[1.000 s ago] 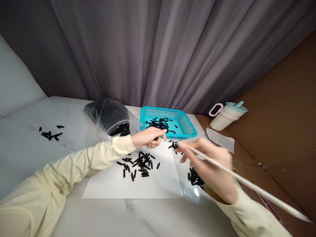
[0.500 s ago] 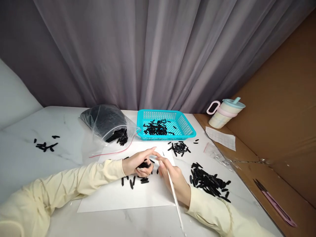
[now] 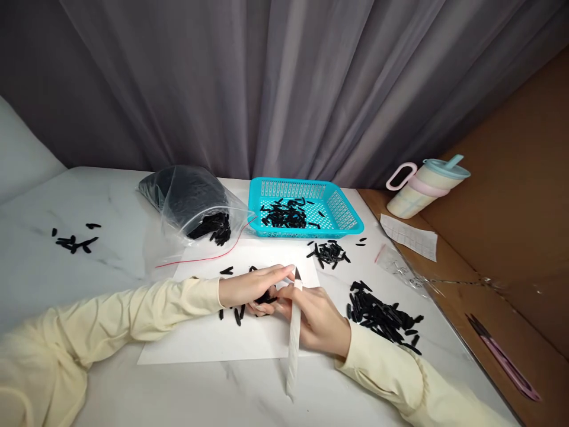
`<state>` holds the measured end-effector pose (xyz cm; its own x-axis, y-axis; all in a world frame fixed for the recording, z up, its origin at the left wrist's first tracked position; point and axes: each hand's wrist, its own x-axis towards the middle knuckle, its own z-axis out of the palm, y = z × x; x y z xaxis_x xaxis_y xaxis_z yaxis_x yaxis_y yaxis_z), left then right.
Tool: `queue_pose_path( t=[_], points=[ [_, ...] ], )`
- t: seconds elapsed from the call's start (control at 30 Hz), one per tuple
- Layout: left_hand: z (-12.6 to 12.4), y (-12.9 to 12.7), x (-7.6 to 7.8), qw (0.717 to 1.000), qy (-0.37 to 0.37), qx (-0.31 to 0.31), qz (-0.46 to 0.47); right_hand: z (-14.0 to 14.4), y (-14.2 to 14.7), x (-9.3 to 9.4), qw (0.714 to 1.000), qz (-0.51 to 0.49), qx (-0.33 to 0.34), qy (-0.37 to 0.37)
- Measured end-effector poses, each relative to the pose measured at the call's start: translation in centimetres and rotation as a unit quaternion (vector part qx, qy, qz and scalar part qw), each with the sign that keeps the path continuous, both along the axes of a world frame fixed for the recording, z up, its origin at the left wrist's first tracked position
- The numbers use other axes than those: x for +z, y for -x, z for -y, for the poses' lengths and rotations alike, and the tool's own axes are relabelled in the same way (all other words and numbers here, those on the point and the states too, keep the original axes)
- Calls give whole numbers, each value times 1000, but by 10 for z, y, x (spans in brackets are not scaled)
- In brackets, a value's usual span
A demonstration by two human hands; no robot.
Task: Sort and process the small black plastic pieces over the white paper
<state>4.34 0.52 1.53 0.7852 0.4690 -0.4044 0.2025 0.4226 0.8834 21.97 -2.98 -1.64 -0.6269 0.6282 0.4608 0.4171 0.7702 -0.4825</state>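
On the marble surface (image 3: 186, 391) our left hand (image 3: 249, 289) pins black pieces (image 3: 267, 296) on the white sheet (image 3: 208, 338), fingers flat; our right hand (image 3: 317, 320) grips the white stick (image 3: 293, 344). We judge sorting underway; next needs careful tip placement.

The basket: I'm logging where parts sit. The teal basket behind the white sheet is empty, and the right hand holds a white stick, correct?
Not empty: the head view shows the teal basket holding black pieces. It does sit behind the white sheet, and the right hand holds the white stick.
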Motion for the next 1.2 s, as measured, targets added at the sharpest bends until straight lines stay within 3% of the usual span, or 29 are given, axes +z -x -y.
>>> queue_pose_path(
  t=[0.2, 0.27, 0.43, 0.53, 0.63, 0.7, 0.8, 0.9, 1.2],
  points=[
    [-4, 2, 6, 999, -8, 35, -31, -3, -12, 11, 991, -86, -83, -57],
    [-3, 3, 8, 999, 0, 32, -29, -1, -8, 11, 993, -84, -75, -32],
    [1, 1, 6, 1000, 19, 16, 1, 3, 7, 5, 996, -34, 31, 78],
    [2, -1, 4, 999, 30, -10, 34, 4, 10, 4, 986, -61, 35, 148],
    [4, 1, 4, 999, -3, -38, 34, 6, 11, 4, 959, -121, 12, 258],
    [7, 4, 2, 999, -25, -30, 22, 6, 12, 4, 922, -174, -2, 346],
    [12, 10, -4, 999, -31, 35, 11, 3, 13, 4, 851, -260, -12, 455],
    [14, 14, -12, 995, -29, 98, 6, -2, 13, 4, 808, -313, -32, 498],
    [14, 11, -10, 995, -1, 97, 14, -2, 12, 8, 799, -325, -19, 506]
  ],
)
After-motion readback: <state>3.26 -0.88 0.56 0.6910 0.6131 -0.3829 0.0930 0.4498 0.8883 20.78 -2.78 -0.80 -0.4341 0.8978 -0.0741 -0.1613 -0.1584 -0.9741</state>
